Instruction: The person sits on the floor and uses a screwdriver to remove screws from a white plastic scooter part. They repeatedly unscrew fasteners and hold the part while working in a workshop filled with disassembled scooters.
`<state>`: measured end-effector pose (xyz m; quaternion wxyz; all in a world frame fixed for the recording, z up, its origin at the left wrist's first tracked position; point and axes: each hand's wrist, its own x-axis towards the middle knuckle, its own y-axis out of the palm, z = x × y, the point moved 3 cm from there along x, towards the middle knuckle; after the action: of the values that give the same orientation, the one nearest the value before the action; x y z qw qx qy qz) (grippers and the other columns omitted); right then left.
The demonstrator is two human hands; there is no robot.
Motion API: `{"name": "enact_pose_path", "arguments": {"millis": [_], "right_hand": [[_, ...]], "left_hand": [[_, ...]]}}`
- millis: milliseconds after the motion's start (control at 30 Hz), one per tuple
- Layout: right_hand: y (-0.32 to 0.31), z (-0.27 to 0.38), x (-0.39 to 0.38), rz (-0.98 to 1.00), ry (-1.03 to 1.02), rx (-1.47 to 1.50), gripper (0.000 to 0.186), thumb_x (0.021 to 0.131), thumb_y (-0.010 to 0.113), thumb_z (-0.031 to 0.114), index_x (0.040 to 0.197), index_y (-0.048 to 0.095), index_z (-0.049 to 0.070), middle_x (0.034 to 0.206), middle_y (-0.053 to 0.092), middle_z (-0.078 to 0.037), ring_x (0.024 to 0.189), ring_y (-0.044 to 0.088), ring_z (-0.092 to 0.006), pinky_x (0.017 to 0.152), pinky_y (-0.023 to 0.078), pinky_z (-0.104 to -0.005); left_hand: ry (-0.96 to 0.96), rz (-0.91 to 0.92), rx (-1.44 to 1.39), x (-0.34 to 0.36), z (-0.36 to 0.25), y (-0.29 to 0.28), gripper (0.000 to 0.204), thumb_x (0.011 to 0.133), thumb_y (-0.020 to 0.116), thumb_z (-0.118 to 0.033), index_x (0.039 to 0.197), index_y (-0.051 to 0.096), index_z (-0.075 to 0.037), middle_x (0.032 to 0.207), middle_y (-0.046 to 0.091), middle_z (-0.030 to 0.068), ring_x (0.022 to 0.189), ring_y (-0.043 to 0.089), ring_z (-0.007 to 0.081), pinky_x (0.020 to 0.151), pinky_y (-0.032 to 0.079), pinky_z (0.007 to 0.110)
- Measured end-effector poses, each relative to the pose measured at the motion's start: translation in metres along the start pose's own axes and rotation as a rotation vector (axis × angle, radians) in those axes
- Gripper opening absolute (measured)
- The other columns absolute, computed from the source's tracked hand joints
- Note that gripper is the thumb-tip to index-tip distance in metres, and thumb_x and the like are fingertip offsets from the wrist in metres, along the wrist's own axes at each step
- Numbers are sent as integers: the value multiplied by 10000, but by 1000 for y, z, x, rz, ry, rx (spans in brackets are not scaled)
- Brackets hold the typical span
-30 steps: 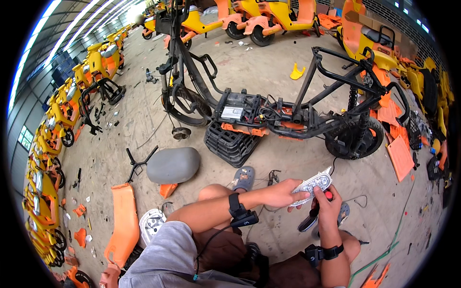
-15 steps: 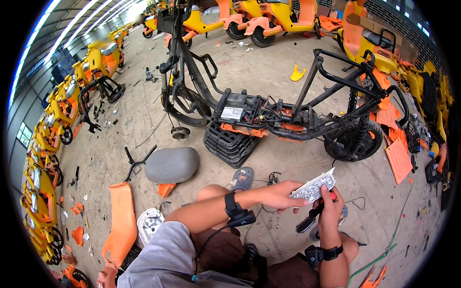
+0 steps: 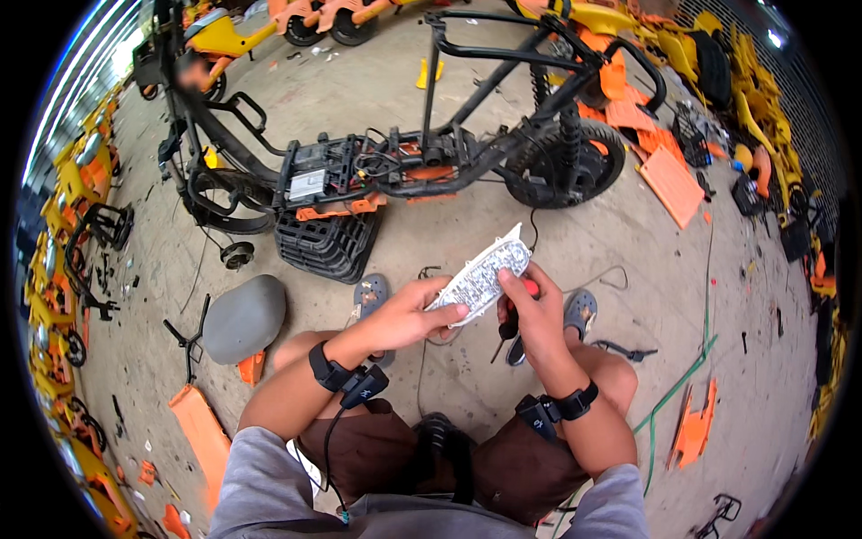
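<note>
A long oval lamp unit (image 3: 479, 284) with a white rim and a faceted silver face is held up in front of my knees. My left hand (image 3: 406, 314) is closed on its left end, thumb resting on the face. My right hand (image 3: 536, 310) grips the other end, thumb on the silver part. Tucked in the same right hand is a screwdriver (image 3: 508, 325) with a red and black handle, its thin shaft pointing down. The lamp's underside and most of the fingers behind it are hidden.
Ahead stands a stripped black scooter frame (image 3: 489, 162), with a black crate (image 3: 330, 244) beneath it. A grey seat (image 3: 244, 320) and an orange panel (image 3: 199, 433) lie at left. Another orange piece (image 3: 693, 424) and a green strap (image 3: 669, 395) lie at right.
The view has swung right and downward, so the scooter frame sits farther left and higher. Both hands still hold the lamp, and the screwdriver's shaft now shows below my right hand.
</note>
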<state>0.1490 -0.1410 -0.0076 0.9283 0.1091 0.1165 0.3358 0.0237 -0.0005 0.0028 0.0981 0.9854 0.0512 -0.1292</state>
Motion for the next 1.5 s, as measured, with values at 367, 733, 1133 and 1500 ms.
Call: {"name": "enact_pose_path", "arguments": {"millis": [367, 733, 1133, 1500], "right_hand": [[-10, 1, -4, -32, 18, 42, 297, 940, 699, 292, 877, 659, 4, 629, 577, -25, 536, 535, -92, 512, 417, -244], [-15, 5, -10, -95, 29, 59, 246, 913, 738, 247, 900, 691, 5, 668, 601, -4, 565, 536, -70, 520, 405, -221], [-6, 3, -9, -63, 2, 19, 251, 930, 711, 239, 881, 665, -2, 649, 601, -22, 558, 542, -79, 521, 410, -229], [-10, 5, -9, -44, -34, -58, 274, 943, 685, 280, 888, 659, 13, 702, 606, -18, 572, 544, -81, 533, 416, -227]], "left_hand": [[-9, -25, -30, -3, -5, 7, 288, 960, 656, -201, 1176, 602, -17, 850, 575, -22, 721, 480, 55, 601, 373, 217], [17, -64, 150, -2, -12, 17, 292, 985, 646, -257, 1109, 616, 7, 810, 598, 1, 666, 520, 60, 585, 440, 235], [61, -60, 146, -5, -8, 8, 200, 979, 645, -174, 1072, 589, -5, 802, 549, -18, 699, 485, 53, 598, 407, 241], [26, -100, 128, -7, -17, 10, 208, 958, 677, -170, 1071, 634, -2, 841, 601, -17, 730, 512, 36, 610, 414, 221]]}}
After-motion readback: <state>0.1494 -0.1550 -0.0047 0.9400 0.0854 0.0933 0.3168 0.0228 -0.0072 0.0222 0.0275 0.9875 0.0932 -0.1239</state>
